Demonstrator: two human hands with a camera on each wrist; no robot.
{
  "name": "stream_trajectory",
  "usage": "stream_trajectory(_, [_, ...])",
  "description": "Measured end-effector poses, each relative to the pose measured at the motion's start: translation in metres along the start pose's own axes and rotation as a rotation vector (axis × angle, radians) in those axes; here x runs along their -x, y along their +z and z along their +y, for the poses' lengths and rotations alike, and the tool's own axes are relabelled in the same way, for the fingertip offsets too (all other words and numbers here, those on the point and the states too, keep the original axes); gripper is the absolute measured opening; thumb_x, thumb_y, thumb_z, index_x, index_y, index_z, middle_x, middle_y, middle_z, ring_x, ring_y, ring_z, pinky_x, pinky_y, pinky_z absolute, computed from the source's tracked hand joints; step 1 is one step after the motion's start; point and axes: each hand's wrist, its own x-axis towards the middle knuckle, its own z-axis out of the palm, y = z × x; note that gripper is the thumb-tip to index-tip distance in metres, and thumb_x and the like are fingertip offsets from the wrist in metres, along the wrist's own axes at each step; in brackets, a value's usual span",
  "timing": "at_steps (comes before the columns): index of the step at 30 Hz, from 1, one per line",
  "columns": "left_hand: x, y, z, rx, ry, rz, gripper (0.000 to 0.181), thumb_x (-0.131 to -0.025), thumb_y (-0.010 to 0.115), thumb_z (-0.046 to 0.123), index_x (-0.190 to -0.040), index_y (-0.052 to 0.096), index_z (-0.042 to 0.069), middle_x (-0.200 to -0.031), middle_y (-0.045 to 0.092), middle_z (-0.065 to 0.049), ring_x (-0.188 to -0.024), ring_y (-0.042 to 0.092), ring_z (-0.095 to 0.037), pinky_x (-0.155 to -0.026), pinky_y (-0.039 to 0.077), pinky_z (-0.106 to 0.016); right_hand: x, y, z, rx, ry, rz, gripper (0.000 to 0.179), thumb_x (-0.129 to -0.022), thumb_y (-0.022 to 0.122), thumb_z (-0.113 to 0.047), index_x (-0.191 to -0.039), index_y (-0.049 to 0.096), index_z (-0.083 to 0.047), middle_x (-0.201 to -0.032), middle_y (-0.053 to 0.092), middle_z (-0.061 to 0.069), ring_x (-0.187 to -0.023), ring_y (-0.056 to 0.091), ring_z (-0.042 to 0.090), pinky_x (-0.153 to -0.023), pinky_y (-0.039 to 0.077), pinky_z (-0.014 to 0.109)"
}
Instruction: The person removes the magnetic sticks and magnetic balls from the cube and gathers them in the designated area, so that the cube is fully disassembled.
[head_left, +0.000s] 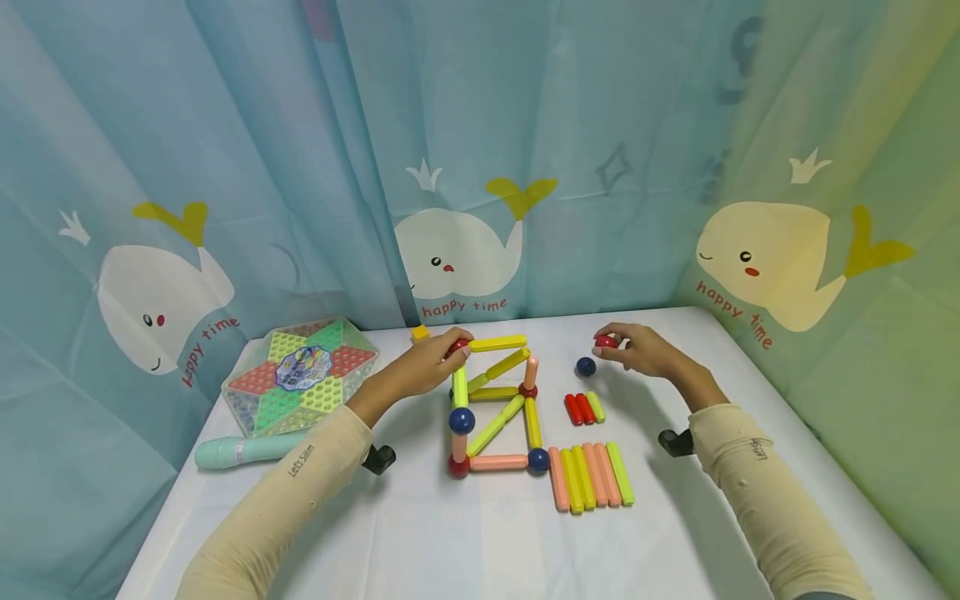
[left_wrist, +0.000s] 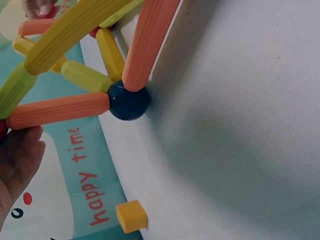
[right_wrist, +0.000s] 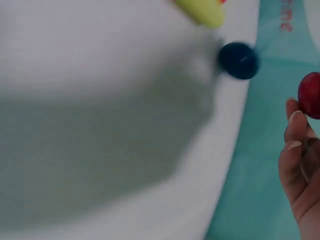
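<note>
A frame of magnetic rods (head_left: 498,462) and balls stands mid-table, with pink, yellow and lime rods meeting at red and blue balls. At its upper back-left corner, my left hand (head_left: 429,365) grips a red ball (head_left: 457,345), partly hidden by the fingers. From that ball a yellow rod (head_left: 498,342) extends right and a lime rod comes toward a raised blue ball (head_left: 461,420). To the right of the frame, my right hand (head_left: 648,350) pinches another red ball (right_wrist: 311,95) above the table. Just below it a loose blue ball (head_left: 586,367) lies on the cloth.
Several long rods (head_left: 588,477) lie in a row at the front right, with short red and lime rods (head_left: 583,408) behind them. A star-patterned game board (head_left: 262,379), a mint-green cylinder (head_left: 247,450) and a small yellow block (head_left: 420,333) are at left. Curtains (head_left: 637,167) border the table.
</note>
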Motion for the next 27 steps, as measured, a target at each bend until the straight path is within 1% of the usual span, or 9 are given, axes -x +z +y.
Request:
stream_trajectory(2, [0.0,0.0,0.0,-0.002,0.003,0.002,0.035,-0.108,0.044,0.033,-0.138,0.049,0.017,-0.093,0.056,-0.003,-0.08,0.053,-0.017,-0.07,0.045,-0.029,0.001,0.001,0.012,0.001,0.019,0.004,0.037,-0.096,0.068,-0.025,-0.125,0.061,-0.002,-0.106,0.064,0.018,-0.078,0.063,0.03,-0.067,0.054,0.033])
stream_trajectory(4, [-0.001,0.0,0.0,0.0,0.004,0.004,0.034,-0.107,0.045,0.033,-0.137,0.049,0.017,-0.093,0.056,-0.003,-0.08,0.053,-0.017,-0.07,0.045,-0.029,0.001,0.003,0.022,0.002,0.033,0.004,0.036,-0.095,0.069,-0.021,-0.124,0.061,-0.001,-0.107,0.064,0.021,-0.076,0.063,0.027,-0.067,0.053,0.032])
stream_trajectory(8, [-0.001,0.001,-0.001,0.001,-0.004,0.002,0.033,-0.107,0.045,0.032,-0.137,0.05,0.018,-0.093,0.057,-0.003,-0.08,0.054,-0.017,-0.07,0.045,-0.029,-0.001,0.009,0.036,0.037,0.052,-0.011,0.031,-0.094,0.07,-0.02,-0.118,0.064,-0.001,-0.108,0.065,0.023,-0.076,0.063,0.023,-0.068,0.052,0.031])
stream_trajectory(10, [-0.001,0.001,-0.001,0.003,-0.008,0.001,0.033,-0.107,0.046,0.032,-0.137,0.049,0.018,-0.094,0.057,-0.003,-0.08,0.054,-0.017,-0.07,0.046,-0.029,-0.003,0.011,0.04,0.063,0.066,-0.028,0.033,-0.095,0.07,-0.021,-0.12,0.064,-0.001,-0.109,0.065,0.024,-0.077,0.063,0.023,-0.068,0.051,0.031])
stream_trajectory(13, [-0.001,0.001,-0.001,0.008,-0.008,0.0,0.034,-0.107,0.045,0.032,-0.137,0.05,0.018,-0.094,0.057,-0.003,-0.081,0.054,-0.018,-0.07,0.046,-0.029,-0.006,0.015,0.043,0.087,0.113,-0.06,0.036,-0.095,0.068,-0.022,-0.125,0.063,-0.002,-0.111,0.064,0.024,-0.081,0.062,0.023,-0.07,0.051,0.031])
stream_trajectory(17, [-0.001,0.001,-0.002,0.012,-0.005,0.0,0.034,-0.108,0.044,0.034,-0.137,0.05,0.018,-0.093,0.057,-0.003,-0.08,0.054,-0.017,-0.069,0.046,-0.029,-0.01,0.019,0.044,0.099,0.164,-0.087,0.042,-0.095,0.068,-0.025,-0.129,0.061,-0.002,-0.115,0.063,0.025,-0.089,0.059,0.027,-0.076,0.052,0.035])
stream_trajectory(21, [-0.001,0.001,-0.002,0.009,0.0,-0.002,0.035,-0.107,0.045,0.033,-0.137,0.05,0.017,-0.092,0.057,-0.003,-0.079,0.054,-0.017,-0.069,0.046,-0.028,-0.011,0.021,0.044,0.117,0.178,-0.089,0.046,-0.094,0.07,-0.027,-0.13,0.059,-0.001,-0.116,0.064,0.026,-0.092,0.059,0.029,-0.08,0.052,0.039])
stream_trajectory(27, [0.0,0.001,-0.002,-0.002,0.002,0.004,0.035,-0.107,0.045,0.033,-0.138,0.049,0.016,-0.09,0.056,-0.003,-0.079,0.053,-0.017,-0.069,0.045,-0.028,-0.012,0.022,0.043,0.116,0.182,-0.085,0.049,-0.09,0.074,-0.028,-0.128,0.058,0.0,-0.116,0.064,0.027,-0.092,0.059,0.029,-0.08,0.053,0.04])
